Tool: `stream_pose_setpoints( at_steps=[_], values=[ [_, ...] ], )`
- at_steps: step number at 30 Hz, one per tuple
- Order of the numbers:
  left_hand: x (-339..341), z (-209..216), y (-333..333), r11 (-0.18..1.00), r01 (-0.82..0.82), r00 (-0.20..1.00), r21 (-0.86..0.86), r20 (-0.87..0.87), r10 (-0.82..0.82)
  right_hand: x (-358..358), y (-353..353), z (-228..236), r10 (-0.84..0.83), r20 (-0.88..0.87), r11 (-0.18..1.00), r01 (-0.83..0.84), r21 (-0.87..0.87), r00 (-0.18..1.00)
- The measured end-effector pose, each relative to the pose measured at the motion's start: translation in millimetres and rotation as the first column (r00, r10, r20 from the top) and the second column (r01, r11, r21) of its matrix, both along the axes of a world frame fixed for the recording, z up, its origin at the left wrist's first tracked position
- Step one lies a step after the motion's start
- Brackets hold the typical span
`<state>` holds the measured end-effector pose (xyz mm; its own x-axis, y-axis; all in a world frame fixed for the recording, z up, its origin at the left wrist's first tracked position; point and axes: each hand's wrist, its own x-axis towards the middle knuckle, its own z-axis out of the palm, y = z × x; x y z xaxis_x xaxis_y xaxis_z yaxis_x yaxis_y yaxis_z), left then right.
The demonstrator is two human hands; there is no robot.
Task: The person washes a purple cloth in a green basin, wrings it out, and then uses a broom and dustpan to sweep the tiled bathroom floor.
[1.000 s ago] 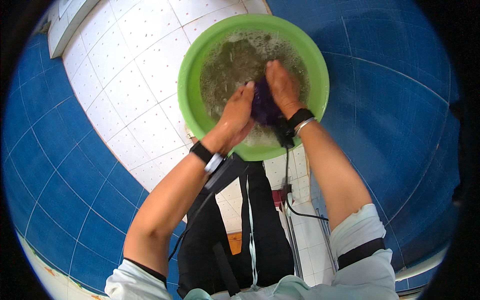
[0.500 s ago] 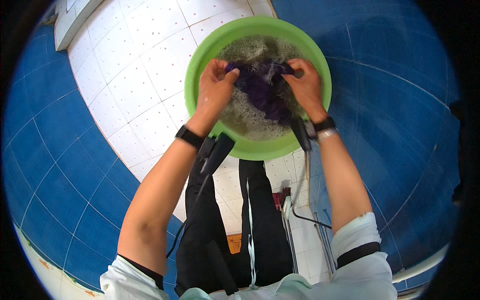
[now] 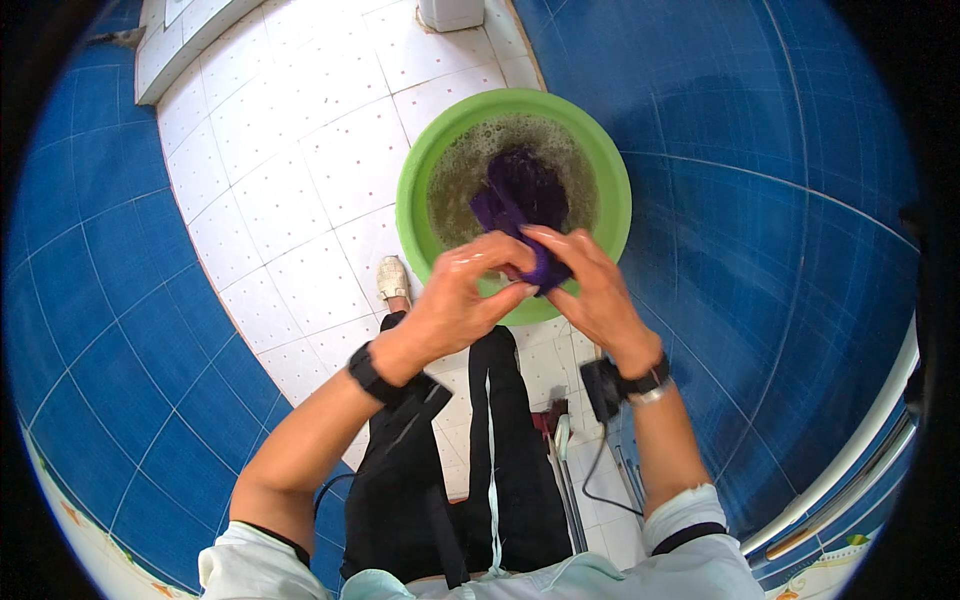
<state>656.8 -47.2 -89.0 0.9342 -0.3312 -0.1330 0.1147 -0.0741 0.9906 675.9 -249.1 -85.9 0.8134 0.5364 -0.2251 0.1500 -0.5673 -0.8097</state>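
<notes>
Left hand (image 3: 470, 290) and right hand (image 3: 597, 290) have closed in on each other since a half-second ago, when they were spread apart, and they now meet above the near side of the green basin (image 3: 616, 205). Each pinches the same wet purple cloth (image 3: 527, 190) between thumb and curled fingers; its bunched far part rests in the sudsy water (image 3: 452, 170). From where I stand, it looks like hand-washing, at the gathering or rubbing stage; carrying on calls for a firm grip on slippery fabric. Beyond lie white speckled floor tiles (image 3: 290, 150) and a pale shoe (image 3: 392, 280).
</notes>
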Motion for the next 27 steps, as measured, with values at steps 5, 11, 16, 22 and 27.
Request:
stream_pose_setpoints(
  at_steps=[5, 11, 16, 22, 27],
  values=[
    [-25, -53, -5, 0.936, -0.352, 0.743, -0.033, -0.618, 0.257, -15, 17, -69, -0.130, -0.095, 0.991, 0.126, -0.050, 0.987],
    [-19, -92, -8, 0.479, -0.878, -0.135, -0.006, -0.956, -0.259, -41, 9, 23, -0.079, -0.014, 0.994, 0.080, 0.079, 0.997],
    [-1, -94, -45, 0.496, -0.801, 0.135, -0.335, -0.908, -0.396, -44, -4, 91, -0.158, -0.178, 0.922, 0.210, 0.326, 0.971],
    [-10, -65, -40, 0.488, -0.754, 0.197, -0.440, -0.860, -0.471, -18, -37, 55, -0.720, -0.596, 0.235, 0.933, 0.272, 0.355],
    [-11, -37, -41, 0.451, -0.679, 0.342, -0.580, -0.792, -0.505, 31, -55, -73, -0.459, -0.775, 0.666, 0.745, 0.025, 0.436]
  ],
)
